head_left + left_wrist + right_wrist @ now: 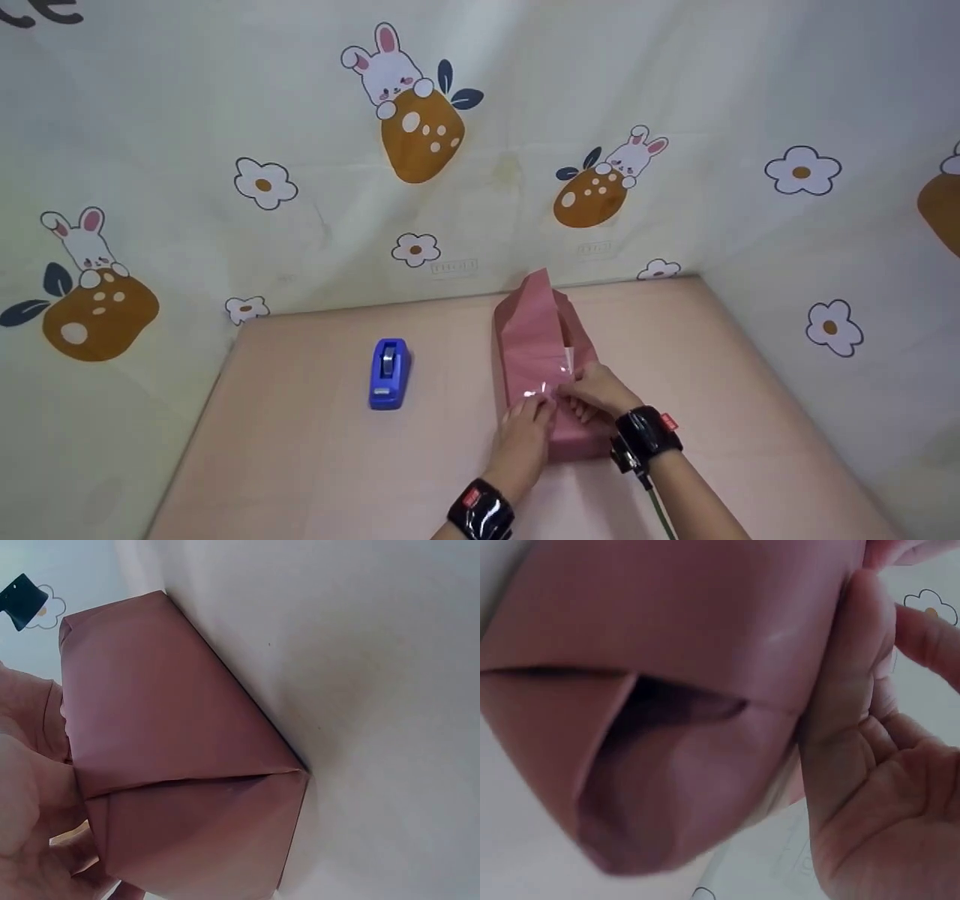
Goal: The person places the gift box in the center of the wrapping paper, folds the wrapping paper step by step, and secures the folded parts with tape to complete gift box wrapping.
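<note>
Resting left hand [523, 441], fingers loose, on creased paper parcel [534, 345], you are touching its glossy tape [538, 391] with right hand [598, 392]; grip unclear.

Indoor work nook, screened off; home vs. studio can't tell. Pale hangings [510, 202] w/ cartoon bunnies [388, 76], fruit [420, 154] & flowers [802, 172] line back & sides of a pink-covered counter [300, 450]. Pink paper pkg [532, 352] & blue tape disp. [389, 375] on top = wrapping-type stn.; blk wrist straps [649, 433], one w/ cable [659, 510], fit a rec. setup.
</note>
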Available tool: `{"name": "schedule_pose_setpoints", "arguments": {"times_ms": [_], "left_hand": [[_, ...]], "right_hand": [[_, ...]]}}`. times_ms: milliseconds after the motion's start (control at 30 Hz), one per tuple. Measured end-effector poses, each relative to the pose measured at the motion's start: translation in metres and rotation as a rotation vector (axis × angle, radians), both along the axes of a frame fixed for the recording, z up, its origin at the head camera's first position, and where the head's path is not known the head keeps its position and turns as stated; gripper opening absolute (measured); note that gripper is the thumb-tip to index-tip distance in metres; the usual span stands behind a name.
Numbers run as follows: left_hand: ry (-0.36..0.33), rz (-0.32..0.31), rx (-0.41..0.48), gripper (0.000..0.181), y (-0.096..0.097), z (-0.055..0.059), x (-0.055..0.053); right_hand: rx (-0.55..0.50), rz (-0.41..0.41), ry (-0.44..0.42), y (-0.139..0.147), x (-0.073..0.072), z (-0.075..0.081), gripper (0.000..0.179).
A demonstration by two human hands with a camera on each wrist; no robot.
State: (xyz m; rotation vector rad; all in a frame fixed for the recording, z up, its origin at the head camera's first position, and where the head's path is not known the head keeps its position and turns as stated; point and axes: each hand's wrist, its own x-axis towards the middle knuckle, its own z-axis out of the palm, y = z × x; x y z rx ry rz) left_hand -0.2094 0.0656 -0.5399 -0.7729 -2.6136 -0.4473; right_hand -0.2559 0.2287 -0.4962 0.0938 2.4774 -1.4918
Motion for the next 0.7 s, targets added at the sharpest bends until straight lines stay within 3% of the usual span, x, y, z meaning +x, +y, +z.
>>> {"name": "schedule_pose_setpoints", "arguments": {"times_ms": [200,300,533,700], "left_hand": [[0.004,0.031,-0.035,0.027,0.0,0.001,0.001],[0.021,0.034,-0.047,0.027,0.0,0.0,0.001],[0.063,0.048,-0.062,0.028,0.0,-0.002,0.001],[0.069,0.069,-0.093,0.026,0.002,-0.002,0.001]], "right_hand": [[-0.072,-0.017,-0.015,0.0,0.0,-0.002,0.023],[-0.06,-0.034,-0.016,-0.002,0.0,-0.002,0.023],[0.109,-0.16,0.04,-0.013,0.003,0.0,0.019],[0.231,-0.19,0.084,-0.018,0.005,0.003,0.025]]}}
